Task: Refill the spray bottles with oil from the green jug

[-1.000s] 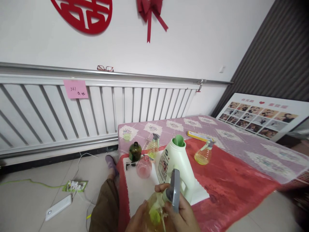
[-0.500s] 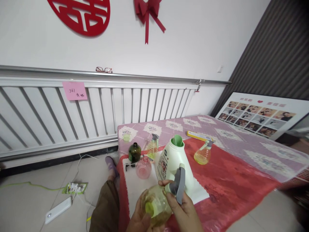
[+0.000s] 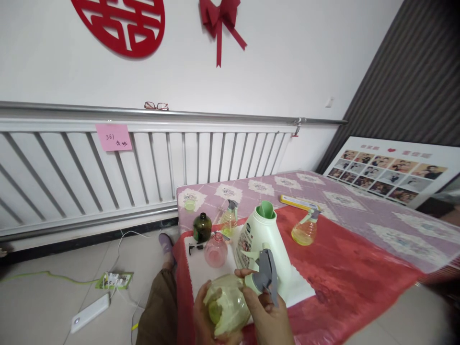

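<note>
A clear yellow-green spray bottle [image 3: 232, 306] lies tilted on its side between my two hands. My left hand [image 3: 201, 314] is wrapped round its rounded body. At the neck, my right hand [image 3: 269, 316] grips the grey and pale green spray head [image 3: 268, 273] with thumb and fingers. Right behind it stands a pale green detergent jug [image 3: 275, 239] with a green funnel-like piece [image 3: 266, 209] in its mouth. A pink bottle [image 3: 216, 251] without a head and a dark green bottle [image 3: 201, 227] stand to the left. Black spray-head parts [image 3: 196, 247] lie beside them.
Two more spray bottles, one behind the jug [image 3: 229, 220] and one on the right [image 3: 304, 230], hold yellow liquid. A yellow box [image 3: 299, 202] and a small green cup [image 3: 189, 205] sit on the patterned cloth [image 3: 258, 187]. Red plastic sheeting [image 3: 345, 258] covers the near side.
The spray head has turned in my right hand, so its pale trigger now points left. The bottle has moved slightly left and rolled. My hands keep their hold.
</note>
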Motion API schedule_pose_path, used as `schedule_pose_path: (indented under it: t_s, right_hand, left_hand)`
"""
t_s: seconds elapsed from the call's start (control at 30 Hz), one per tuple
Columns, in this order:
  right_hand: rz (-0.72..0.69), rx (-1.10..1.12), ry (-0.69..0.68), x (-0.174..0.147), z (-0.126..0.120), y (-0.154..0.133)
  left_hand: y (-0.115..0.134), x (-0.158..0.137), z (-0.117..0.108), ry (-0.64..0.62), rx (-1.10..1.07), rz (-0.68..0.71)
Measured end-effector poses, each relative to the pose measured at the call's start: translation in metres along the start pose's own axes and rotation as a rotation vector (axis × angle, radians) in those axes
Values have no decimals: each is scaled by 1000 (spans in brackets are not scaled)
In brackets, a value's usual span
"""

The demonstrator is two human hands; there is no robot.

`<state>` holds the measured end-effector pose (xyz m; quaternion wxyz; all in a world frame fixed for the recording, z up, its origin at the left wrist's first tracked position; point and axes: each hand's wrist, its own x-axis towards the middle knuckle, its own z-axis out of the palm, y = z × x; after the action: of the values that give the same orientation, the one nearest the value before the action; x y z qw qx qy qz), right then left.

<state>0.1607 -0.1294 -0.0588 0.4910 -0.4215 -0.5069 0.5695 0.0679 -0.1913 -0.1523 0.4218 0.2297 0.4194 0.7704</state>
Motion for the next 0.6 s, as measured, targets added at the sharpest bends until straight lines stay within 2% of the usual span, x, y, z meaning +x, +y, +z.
schedule_pose_path:
  t_s: [0.07,0.17,0.37,0.53,0.6]
  right_hand:
    - [-5,17,2,1,2,5]
    - [16,72,-32,0,4,10]
    - [2,126,-134,-4,-1,14]
    - [-48,148,-193,0,-3,10]
    - [-55,166,-194,1,-1,8]
  left_hand:
    - [12,2,0,36,43,66]
    - [23,6,0,54,68,94]
    - [24,9,-1,158,139,247]
    - [31,9,-1,63,128,125]
    - [24,9,0,75,134,160]
